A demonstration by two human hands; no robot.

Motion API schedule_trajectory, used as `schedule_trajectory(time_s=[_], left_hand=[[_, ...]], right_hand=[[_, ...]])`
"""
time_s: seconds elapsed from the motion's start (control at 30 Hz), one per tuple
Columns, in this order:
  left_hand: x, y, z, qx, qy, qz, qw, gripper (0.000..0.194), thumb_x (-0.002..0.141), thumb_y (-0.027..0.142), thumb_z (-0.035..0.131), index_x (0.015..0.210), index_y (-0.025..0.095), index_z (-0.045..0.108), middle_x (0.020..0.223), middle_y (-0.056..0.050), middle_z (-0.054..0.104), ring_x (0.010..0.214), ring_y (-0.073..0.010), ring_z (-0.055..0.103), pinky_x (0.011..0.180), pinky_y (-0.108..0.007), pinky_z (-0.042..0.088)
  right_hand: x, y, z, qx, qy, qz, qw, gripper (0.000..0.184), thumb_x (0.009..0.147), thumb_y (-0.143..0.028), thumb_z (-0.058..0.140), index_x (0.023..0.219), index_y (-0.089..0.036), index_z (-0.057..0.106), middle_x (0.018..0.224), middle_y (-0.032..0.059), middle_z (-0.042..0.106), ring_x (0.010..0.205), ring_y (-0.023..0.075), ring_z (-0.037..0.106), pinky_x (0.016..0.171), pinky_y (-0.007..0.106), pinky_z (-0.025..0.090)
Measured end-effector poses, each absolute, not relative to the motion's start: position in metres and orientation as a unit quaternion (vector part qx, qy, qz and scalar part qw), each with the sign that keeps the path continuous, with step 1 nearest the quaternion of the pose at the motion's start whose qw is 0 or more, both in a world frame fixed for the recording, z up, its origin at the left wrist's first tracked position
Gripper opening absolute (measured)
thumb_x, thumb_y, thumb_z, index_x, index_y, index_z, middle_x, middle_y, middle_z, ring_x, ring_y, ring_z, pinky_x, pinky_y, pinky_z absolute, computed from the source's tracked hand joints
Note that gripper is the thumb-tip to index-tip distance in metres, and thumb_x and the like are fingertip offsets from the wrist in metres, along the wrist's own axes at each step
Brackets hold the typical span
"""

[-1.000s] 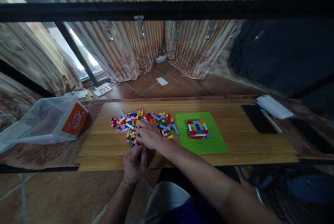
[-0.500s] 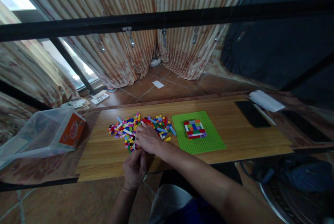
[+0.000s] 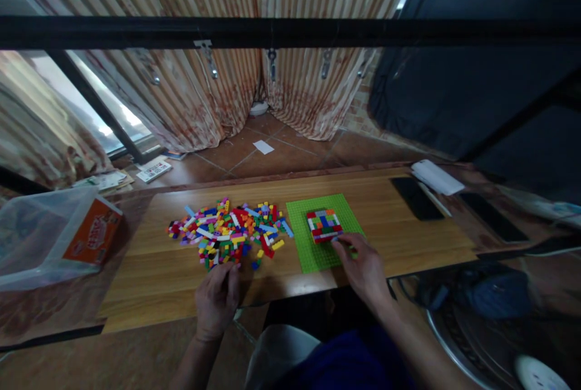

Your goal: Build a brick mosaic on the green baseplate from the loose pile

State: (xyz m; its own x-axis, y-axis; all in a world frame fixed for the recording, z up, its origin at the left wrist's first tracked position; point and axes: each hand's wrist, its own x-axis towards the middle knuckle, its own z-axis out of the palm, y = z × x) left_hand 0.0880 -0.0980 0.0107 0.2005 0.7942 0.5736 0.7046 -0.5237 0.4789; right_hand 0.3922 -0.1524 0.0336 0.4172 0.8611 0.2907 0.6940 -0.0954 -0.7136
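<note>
My right hand (image 3: pixel 363 266) is at the near right corner of a low multicoloured block of toy bricks (image 3: pixel 324 224), which sits on a green baseplate (image 3: pixel 297 247). Its thumb and forefinger are pinched on a small, pale bluish toy brick (image 3: pixel 334 238) against that corner; the fingers partly cover it. My left hand (image 3: pixel 218 298) rests at the table's front edge, just in front of the loose pile of toy bricks (image 3: pixel 227 229). Its fingers are curled together, and what they hold, if anything, is too small to make out.
The wooden tabletop (image 3: pixel 149 281) carries the pile and baseplate. A clear plastic bin (image 3: pixel 40 232) with an orange label stands at the left. A black flat panel (image 3: pixel 416 198), a white object (image 3: pixel 436 177) and another dark slab (image 3: pixel 492 217) lie at the right.
My right hand has left the brick pile and moved right to the brick block on the baseplate. My left hand stays by the pile's near edge. The camera view has shifted.
</note>
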Motion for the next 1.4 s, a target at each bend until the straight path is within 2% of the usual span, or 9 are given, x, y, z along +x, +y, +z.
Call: schedule_trajectory(time_s=[0.17, 0.5, 0.8, 1.4], left_hand=[[0.088, -0.097, 0.01, 0.783, 0.481, 0.392, 0.032, 0.011, 0.09, 0.025, 0.052, 0.088, 0.018, 0.06, 0.076, -0.003, 0.068, 0.067, -0.0132, 0.065, 0.064, -0.022, 0.049], [0.09, -0.096, 0.01, 0.782, 0.495, 0.378, 0.02, 0.015, 0.091, 0.028, 0.05, 0.087, 0.018, 0.06, 0.075, -0.003, 0.068, 0.067, -0.0136, 0.065, 0.063, -0.023, 0.049], [0.09, -0.095, 0.01, 0.784, 0.495, 0.376, 0.015, 0.017, 0.091, 0.03, 0.049, 0.087, 0.019, 0.061, 0.075, -0.003, 0.069, 0.066, -0.0139, 0.065, 0.062, -0.023, 0.05], [0.091, -0.095, 0.009, 0.788, 0.486, 0.377, 0.006, 0.01, 0.091, 0.025, 0.053, 0.086, 0.019, 0.059, 0.076, -0.001, 0.067, 0.067, -0.012, 0.063, 0.063, -0.021, 0.047]], right_hand=[[0.412, -0.16, 0.02, -0.766, -0.5, 0.084, 0.395, 0.041, 0.088, -0.056, 0.05, 0.092, -0.02, 0.068, 0.095, 0.0092, 0.069, 0.09, 0.023, 0.063, 0.081, 0.037, 0.049], [0.399, -0.149, 0.012, -0.767, -0.507, 0.028, 0.392, 0.044, 0.09, -0.056, 0.048, 0.09, -0.018, 0.069, 0.092, 0.0099, 0.069, 0.09, 0.0225, 0.062, 0.084, 0.036, 0.047], [0.4, -0.145, 0.011, -0.787, -0.49, 0.012, 0.373, 0.05, 0.088, -0.063, 0.046, 0.086, -0.019, 0.068, 0.088, 0.0092, 0.069, 0.082, 0.0216, 0.063, 0.075, 0.034, 0.046], [0.396, -0.142, 0.011, -0.817, -0.418, 0.049, 0.394, 0.051, 0.08, -0.068, 0.055, 0.082, -0.019, 0.07, 0.084, 0.0076, 0.071, 0.074, 0.0223, 0.064, 0.071, 0.034, 0.045]])
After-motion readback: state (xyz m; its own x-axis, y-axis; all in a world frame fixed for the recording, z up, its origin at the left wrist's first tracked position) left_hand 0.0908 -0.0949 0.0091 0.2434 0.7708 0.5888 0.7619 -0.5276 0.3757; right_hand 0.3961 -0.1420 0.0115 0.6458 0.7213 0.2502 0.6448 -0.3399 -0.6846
